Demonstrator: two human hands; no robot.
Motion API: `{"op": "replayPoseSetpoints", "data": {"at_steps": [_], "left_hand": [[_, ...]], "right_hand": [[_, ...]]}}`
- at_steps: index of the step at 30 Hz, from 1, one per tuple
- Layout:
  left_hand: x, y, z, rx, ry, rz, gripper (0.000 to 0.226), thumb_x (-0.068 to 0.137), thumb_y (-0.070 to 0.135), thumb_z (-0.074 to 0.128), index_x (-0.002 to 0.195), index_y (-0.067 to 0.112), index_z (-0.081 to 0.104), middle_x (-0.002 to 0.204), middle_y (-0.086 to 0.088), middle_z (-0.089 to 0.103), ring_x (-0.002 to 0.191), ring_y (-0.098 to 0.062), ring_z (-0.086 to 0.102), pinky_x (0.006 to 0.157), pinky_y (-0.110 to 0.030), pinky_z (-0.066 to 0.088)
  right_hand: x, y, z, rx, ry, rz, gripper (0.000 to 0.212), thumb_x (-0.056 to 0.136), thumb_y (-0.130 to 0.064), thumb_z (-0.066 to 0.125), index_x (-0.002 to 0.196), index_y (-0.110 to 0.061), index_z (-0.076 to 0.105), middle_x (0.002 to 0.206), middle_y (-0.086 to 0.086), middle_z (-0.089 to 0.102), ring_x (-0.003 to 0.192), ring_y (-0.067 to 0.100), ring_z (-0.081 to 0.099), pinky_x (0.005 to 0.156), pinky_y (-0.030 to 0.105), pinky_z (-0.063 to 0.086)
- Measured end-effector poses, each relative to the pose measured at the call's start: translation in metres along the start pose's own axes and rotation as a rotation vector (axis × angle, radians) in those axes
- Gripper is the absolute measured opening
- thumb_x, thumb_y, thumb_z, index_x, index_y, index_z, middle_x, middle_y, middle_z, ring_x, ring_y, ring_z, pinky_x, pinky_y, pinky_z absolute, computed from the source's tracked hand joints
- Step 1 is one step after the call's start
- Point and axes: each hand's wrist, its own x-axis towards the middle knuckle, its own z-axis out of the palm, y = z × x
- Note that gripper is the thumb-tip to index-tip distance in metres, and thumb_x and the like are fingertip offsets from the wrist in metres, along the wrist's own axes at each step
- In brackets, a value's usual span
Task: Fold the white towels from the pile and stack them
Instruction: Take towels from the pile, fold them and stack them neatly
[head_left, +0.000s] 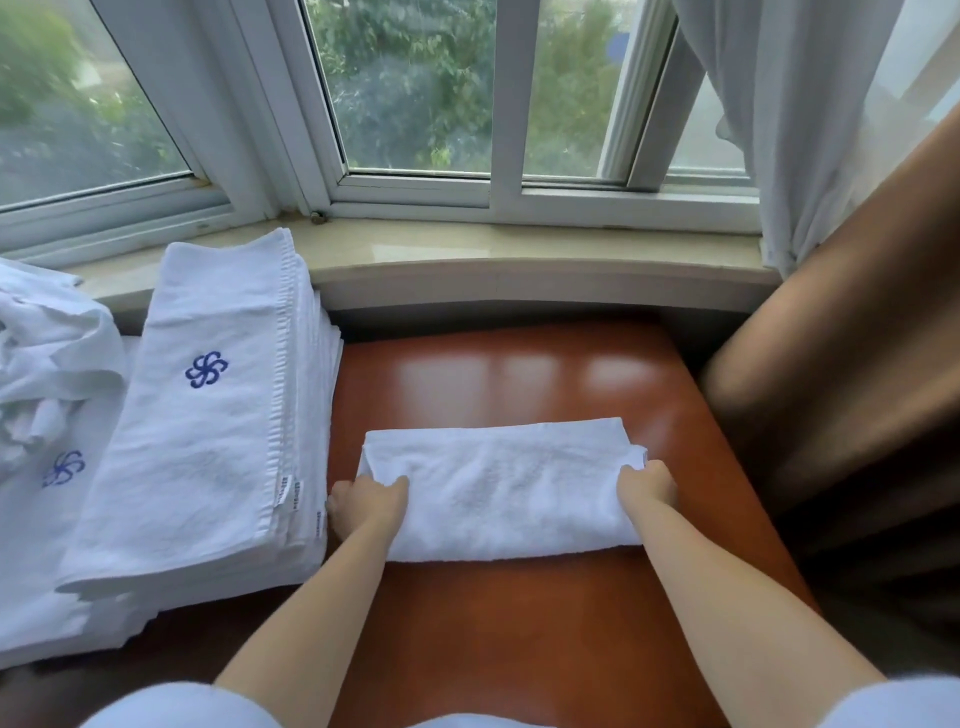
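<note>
Soft daylight from the window (415, 104) glares on the glossy table (519, 379); wide-angle edges bend and blur.

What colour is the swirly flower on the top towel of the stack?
Blue, a pinwheel-shaped logo on the white stack of towels; the head view shows it clearly.

Surface: we see a glossy reddish-brown table (519, 623) running up to the window ledge at 12 o'clock
Centre: a folded white towel (498, 493) lies flat on it
9 o'clock: we find a stack of folded towels (208, 415) with a blue emblem on top
Far 9 o'clock: a crumpled towel pile (47, 353) sits on more flat towels
</note>
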Motion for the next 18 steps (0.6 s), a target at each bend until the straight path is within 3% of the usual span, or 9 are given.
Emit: {"op": "replayPoseSetpoints", "data": {"at_steps": [3,6,8,11,15,18], "left_hand": [[0.009,0.007,0.0,-0.036,-0.061,0.19,0.021,0.094,0.03,0.047,0.087,0.011,0.052,0.096,-0.01,0.061,0.076,-0.023,0.055,0.067,-0.033,0.044],[0.019,0.006,-0.005,-0.114,0.043,0.28,0.019,0.101,0.033,0.035,0.097,0.016,0.043,0.088,-0.004,0.057,0.081,-0.03,0.057,0.069,-0.035,0.04],[0.024,0.002,-0.008,-0.178,0.171,0.316,0.021,0.101,0.035,0.032,0.087,0.021,0.036,0.077,0.001,0.052,0.074,-0.028,0.055,0.068,-0.037,0.039],[0.033,-0.005,-0.004,-0.089,0.15,0.219,0.018,0.103,0.032,0.031,0.094,0.018,0.037,0.085,-0.003,0.054,0.076,-0.028,0.051,0.071,-0.038,0.039],[0.037,-0.011,0.005,0.092,-0.145,-0.017,0.039,0.1,0.031,0.04,0.127,0.004,0.041,0.121,-0.017,0.056,0.107,-0.036,0.056,0.084,-0.038,0.043],[0.036,-0.013,0.005,0.025,-0.04,0.099,0.027,0.101,0.03,0.032,0.117,0.012,0.045,0.107,-0.012,0.059,0.097,-0.034,0.057,0.085,-0.042,0.046]], "right_hand": [[0.013,-0.001,0.002,-0.059,-0.013,0.028,0.041,0.096,-0.008,0.045,0.137,-0.002,0.045,0.133,0.018,0.053,0.117,0.038,0.053,0.092,0.039,0.045],[0.017,-0.006,0.005,-0.138,0.161,-0.068,0.031,0.099,-0.01,0.037,0.126,0.0,0.049,0.127,0.021,0.055,0.109,0.042,0.056,0.08,0.041,0.044],[0.017,-0.014,0.007,-0.168,0.308,-0.161,0.028,0.103,-0.015,0.03,0.119,-0.001,0.048,0.125,0.019,0.056,0.101,0.044,0.059,0.07,0.04,0.039],[0.024,-0.021,0.012,-0.174,0.249,-0.129,0.027,0.103,-0.018,0.03,0.12,-0.002,0.045,0.126,0.02,0.054,0.104,0.044,0.057,0.074,0.042,0.04],[0.036,-0.007,0.013,-0.363,0.034,-0.009,0.036,0.1,-0.026,0.038,0.129,-0.004,0.042,0.133,0.018,0.05,0.118,0.039,0.052,0.099,0.045,0.041],[0.038,-0.002,0.018,-0.348,0.126,-0.094,0.03,0.102,-0.021,0.034,0.122,-0.002,0.047,0.129,0.017,0.052,0.111,0.039,0.055,0.089,0.044,0.045]]}}
